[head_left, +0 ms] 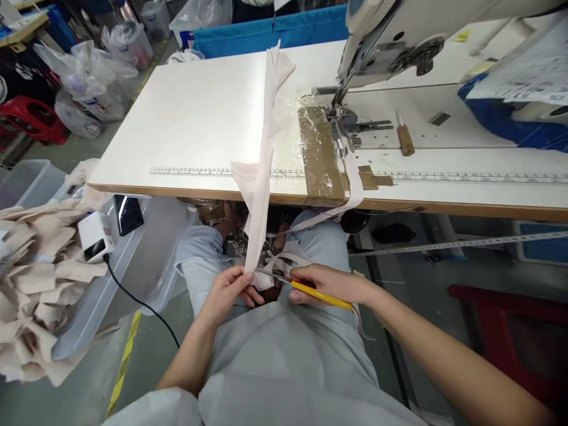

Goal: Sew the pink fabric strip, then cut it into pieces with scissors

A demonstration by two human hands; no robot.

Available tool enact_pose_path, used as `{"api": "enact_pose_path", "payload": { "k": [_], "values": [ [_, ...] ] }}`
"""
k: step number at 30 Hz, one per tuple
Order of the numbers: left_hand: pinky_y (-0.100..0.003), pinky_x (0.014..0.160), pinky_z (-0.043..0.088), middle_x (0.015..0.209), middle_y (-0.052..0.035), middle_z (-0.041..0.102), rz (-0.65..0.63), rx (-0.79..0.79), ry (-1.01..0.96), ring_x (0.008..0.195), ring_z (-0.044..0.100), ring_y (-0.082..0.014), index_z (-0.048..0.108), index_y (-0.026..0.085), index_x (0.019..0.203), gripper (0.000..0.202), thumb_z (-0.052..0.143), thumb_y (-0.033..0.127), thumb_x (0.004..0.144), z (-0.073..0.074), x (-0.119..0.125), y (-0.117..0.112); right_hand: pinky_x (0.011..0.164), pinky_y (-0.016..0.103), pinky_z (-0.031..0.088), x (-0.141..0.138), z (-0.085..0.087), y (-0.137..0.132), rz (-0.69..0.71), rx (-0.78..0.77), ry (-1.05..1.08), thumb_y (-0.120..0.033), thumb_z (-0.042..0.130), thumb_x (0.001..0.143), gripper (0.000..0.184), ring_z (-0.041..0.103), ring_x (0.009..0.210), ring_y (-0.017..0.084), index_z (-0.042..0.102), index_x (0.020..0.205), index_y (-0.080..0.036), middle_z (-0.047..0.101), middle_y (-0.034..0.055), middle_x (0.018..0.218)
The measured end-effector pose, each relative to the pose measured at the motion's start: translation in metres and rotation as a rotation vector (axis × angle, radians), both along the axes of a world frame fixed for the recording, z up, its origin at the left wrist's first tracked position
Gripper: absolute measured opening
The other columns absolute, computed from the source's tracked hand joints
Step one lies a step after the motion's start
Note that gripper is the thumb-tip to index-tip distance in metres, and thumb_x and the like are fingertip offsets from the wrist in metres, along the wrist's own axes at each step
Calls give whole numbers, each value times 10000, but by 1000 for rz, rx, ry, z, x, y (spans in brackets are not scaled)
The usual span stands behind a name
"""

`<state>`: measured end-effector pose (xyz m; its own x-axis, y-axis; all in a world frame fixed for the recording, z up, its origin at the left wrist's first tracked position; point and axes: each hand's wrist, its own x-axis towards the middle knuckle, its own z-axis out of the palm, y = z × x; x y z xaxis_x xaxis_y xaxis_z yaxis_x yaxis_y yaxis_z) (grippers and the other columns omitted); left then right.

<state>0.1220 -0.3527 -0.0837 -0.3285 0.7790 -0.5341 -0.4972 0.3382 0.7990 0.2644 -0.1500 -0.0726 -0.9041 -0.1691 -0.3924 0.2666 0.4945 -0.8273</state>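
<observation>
Cloth strip, pale pink, long and narrow, lies across the white sewing table from its far edge and hangs over the near edge towards the person's lap. The left hand pinches its near end between thumb and fingers (the other fingers curl loosely below). The right hand is closed around slim yellow-handled metal scissors, their tip pointing left, just beside the left thumb; whether the blades touch the cloth I cannot tell. Right of the strip, a shiny brown tape patch covers tabletop beside the white metal sewing machine; a wooden-handled tool lies farther right. On the left, pale fabric pieces lie heaped by a translucent plastic bin, near a white boxy charger and a black phone.
</observation>
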Motion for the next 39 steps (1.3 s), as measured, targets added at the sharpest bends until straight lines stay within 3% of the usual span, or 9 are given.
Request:
{"api": "enact_pose_path", "payload": {
  "k": [4, 11, 14, 34, 37, 39],
  "values": [
    [-222, 495, 480, 661, -77, 697, 1, -4, -29, 598, 682, -188, 613, 115, 826, 413, 709, 506, 733, -1, -3, -1, 472, 232, 247, -6, 0, 1, 34, 61, 29, -574, 470, 862, 441, 310, 541, 107, 347, 646, -209, 346, -47, 601],
    [-220, 488, 470, 605, -78, 692, 0, -42, -46, 591, 689, -203, 588, 127, 788, 413, 717, 513, 721, -6, -6, -2, 481, 251, 207, -11, 3, -4, 13, 398, 108, -579, 548, 830, 456, 365, 507, 119, 360, 637, -211, 426, -34, 573],
    [-228, 484, 468, 600, -73, 688, 1, -56, -36, 577, 685, -206, 596, 129, 780, 419, 720, 523, 708, -7, -8, -3, 482, 257, 199, -13, 6, -8, 12, 468, 127, -573, 551, 835, 446, 412, 504, 129, 377, 638, -213, 478, -23, 581],
    [-228, 489, 466, 598, -80, 681, -106, -71, -61, 583, 680, -203, 600, 130, 779, 424, 691, 540, 725, -5, -15, -4, 486, 256, 197, -21, -5, -15, -11, 465, 191, -538, 540, 848, 429, 425, 495, 134, 385, 616, -212, 506, -7, 574],
    [-248, 529, 480, 782, -99, 706, -118, -82, 110, 649, 672, -193, 607, 142, 931, 419, 647, 527, 772, -7, -20, -4, 488, 253, 218, -13, -11, -14, -84, 425, 198, -557, 530, 842, 457, 404, 493, 132, 340, 606, -216, 476, -16, 558],
    [-270, 603, 492, 999, -110, 677, -39, -81, 413, 696, 636, -164, 585, 169, 1094, 427, 648, 464, 791, -10, -29, 2, 489, 251, 235, -4, -14, -16, -148, 397, 199, -548, 529, 838, 456, 397, 497, 132, 316, 607, -218, 452, -22, 551]
  ]
}}
